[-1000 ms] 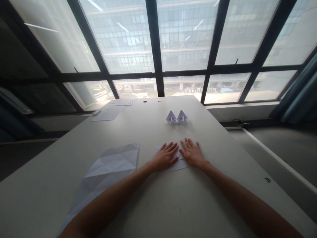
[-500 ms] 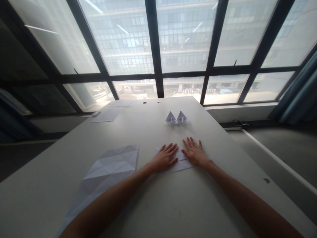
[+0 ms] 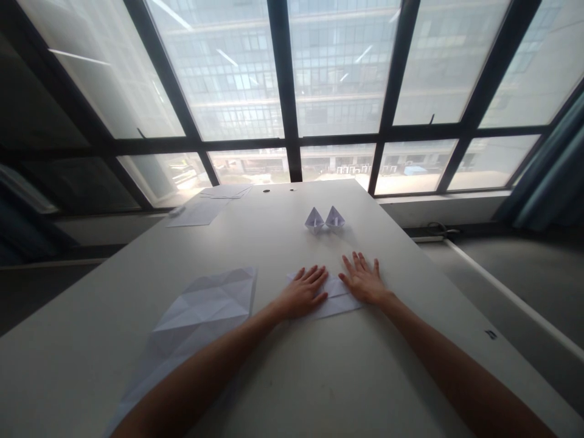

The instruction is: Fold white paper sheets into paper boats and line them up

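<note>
A folded sheet of white paper [image 3: 336,299] lies flat on the white table [image 3: 274,243] in front of me. My left hand [image 3: 303,293] rests palm down on its left part, fingers stretched out. On its right part lies my right hand [image 3: 363,280], flat with the fingers spread. Between the two hands a folded edge of the paper shows; the rest is covered by my palms. Beyond them stand two small folded paper boats [image 3: 314,220], side by side and upright.
Creased white paper [image 3: 201,304] lies to the left, partly under my left forearm. More flat sheets [image 3: 198,213] lie at the far left of the table. A small dark mark [image 3: 491,334] is near the right edge. Large windows [image 3: 337,67] rise behind the table.
My right hand has slid a little to the right over the paper, widening the gap between my hands. My left hand has stayed in place.
</note>
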Demonstrator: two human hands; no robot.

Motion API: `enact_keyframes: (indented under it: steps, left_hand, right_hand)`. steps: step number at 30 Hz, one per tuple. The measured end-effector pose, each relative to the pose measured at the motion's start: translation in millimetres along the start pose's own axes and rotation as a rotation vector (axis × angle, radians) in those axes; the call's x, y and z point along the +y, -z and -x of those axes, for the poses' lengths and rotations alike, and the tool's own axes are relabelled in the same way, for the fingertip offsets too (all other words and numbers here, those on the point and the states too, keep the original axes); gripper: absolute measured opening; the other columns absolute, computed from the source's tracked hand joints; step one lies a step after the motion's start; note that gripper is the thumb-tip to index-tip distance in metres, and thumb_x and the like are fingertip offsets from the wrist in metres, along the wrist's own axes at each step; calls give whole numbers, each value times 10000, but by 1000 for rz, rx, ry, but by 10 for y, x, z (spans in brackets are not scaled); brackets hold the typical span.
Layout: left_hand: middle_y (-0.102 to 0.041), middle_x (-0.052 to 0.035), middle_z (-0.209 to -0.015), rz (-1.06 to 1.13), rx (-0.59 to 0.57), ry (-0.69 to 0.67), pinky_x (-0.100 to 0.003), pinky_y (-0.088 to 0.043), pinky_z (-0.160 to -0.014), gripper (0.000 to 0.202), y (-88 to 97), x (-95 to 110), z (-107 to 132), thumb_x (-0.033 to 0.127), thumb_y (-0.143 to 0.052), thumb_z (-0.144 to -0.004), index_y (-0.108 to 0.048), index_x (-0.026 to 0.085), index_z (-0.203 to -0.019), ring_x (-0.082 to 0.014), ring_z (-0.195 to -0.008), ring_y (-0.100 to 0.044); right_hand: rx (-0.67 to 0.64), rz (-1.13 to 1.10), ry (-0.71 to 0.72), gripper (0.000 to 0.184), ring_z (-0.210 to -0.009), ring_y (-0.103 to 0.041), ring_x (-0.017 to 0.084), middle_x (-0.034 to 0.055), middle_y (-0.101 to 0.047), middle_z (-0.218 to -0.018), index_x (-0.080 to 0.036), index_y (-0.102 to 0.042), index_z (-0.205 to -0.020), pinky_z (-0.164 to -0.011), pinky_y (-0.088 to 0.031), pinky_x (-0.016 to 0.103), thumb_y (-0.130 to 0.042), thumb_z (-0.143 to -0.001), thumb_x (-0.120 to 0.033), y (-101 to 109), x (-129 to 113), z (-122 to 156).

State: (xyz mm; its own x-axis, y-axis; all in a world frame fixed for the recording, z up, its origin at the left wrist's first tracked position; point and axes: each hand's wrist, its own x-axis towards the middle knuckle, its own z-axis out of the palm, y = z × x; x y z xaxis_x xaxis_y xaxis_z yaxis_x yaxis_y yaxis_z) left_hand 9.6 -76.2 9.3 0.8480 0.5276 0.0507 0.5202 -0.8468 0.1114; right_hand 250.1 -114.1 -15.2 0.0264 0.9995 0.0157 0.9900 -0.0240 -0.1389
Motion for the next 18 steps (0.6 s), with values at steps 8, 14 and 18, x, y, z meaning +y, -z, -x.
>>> enact_keyframes:
  steps: [8, 14, 18]
  left_hand:
    - [-140, -43, -1594, -1, -11, -32, -480, -109, -1165, 606, 8, -18, -1, 568, -222, -988, -177, 294, -1527, -252, -1467, -105]
    - [-122, -37, -1596, 11, -24, -47, -505, -114, -1160, 570, 31, -20, 9, 557, -231, -993, -191, 340, -1518, -262, -1466, -107]
    - [-125, -34, -1596, 11, -16, -52, -511, -120, -1159, 566, 33, -18, 10, 550, -238, -995, -183, 344, -1519, -267, -1465, -110]
  right_hand:
    - [-26, 34, 79, 644, -1465, 59, 244, 67, -20, -1606, -260, -69, -1539, -1087, 128, 615, -113, -970, -559, 54, -15, 45]
    - [-4, 25, 3, 640, -1465, 36, 258, 123, -18, -1601, -237, -46, -1540, -1089, 99, 625, -151, -978, -525, 42, 29, 33]
    - [53, 0, 71, 610, -1468, 22, 240, 102, -49, -1602, -228, -94, -1538, -1096, 75, 630, -196, -983, -459, 62, -17, 66]
